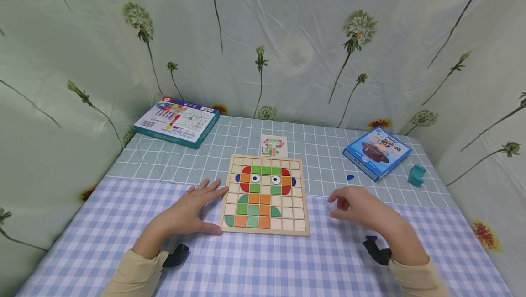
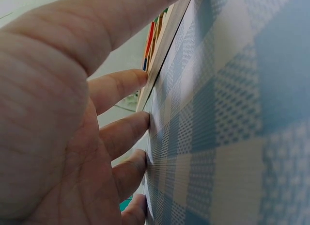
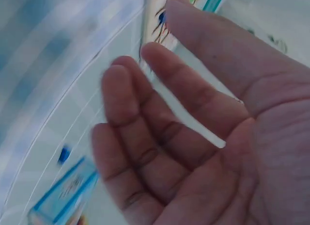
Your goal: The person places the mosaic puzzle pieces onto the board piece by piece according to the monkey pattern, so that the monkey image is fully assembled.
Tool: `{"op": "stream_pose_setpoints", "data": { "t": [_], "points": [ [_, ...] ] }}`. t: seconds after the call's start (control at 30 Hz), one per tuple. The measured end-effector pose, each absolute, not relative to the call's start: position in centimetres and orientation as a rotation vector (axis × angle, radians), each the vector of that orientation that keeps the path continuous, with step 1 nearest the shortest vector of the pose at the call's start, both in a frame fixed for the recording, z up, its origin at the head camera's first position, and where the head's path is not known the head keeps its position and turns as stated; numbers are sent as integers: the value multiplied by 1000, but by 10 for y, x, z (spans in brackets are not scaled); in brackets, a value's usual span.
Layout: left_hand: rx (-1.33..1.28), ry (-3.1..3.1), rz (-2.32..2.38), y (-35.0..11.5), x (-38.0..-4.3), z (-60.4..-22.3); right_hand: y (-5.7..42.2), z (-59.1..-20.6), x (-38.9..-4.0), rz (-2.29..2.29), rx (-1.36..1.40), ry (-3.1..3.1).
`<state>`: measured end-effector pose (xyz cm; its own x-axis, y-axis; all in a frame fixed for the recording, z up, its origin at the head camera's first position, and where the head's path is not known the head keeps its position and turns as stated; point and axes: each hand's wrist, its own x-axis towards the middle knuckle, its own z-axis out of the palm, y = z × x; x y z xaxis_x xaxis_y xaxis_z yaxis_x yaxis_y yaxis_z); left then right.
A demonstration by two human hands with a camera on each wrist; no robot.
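Observation:
A wooden grid board (image 1: 305,196) lies flat mid-table, with red, green, orange and blue pieces set in it as a figure with two round eyes (image 1: 255,178). My left hand (image 1: 191,210) is spread at its left side, thumb and index finger at the frame's edge; the left wrist view shows the fingertips (image 2: 140,78) along that edge. To the right of the board hovers my right hand (image 1: 357,205), its fingers loosely bent and nothing between them. A loose blue half-round piece (image 1: 350,177) lies just beyond it, also visible in the right wrist view.
Behind the board lies a card (image 1: 274,145) printed with a similar figure. A large flat box (image 1: 176,121) sits at the back left. At the right are a blue box (image 1: 377,152) and a small teal object (image 1: 417,175). A floral curtain (image 1: 296,55) surrounds the table.

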<state>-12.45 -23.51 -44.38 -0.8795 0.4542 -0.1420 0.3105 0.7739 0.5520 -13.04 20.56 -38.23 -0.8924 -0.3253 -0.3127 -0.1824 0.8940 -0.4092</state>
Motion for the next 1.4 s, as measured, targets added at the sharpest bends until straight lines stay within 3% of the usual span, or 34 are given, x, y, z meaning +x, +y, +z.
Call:
{"op": "stream_pose_setpoints", "data": {
  "t": [0.4, 1.0, 1.4],
  "points": [
    [583, 2696, 777, -236, -125, -445, 277, -406, -93, -558, -75, 2625],
    [584, 2693, 770, -236, -126, -447, 290, -424, -88, -595, -121, 2725],
    [578, 2694, 753, -235, -127, -445, 288, -427, -81, -577, 53, 2768]
  ]
}}
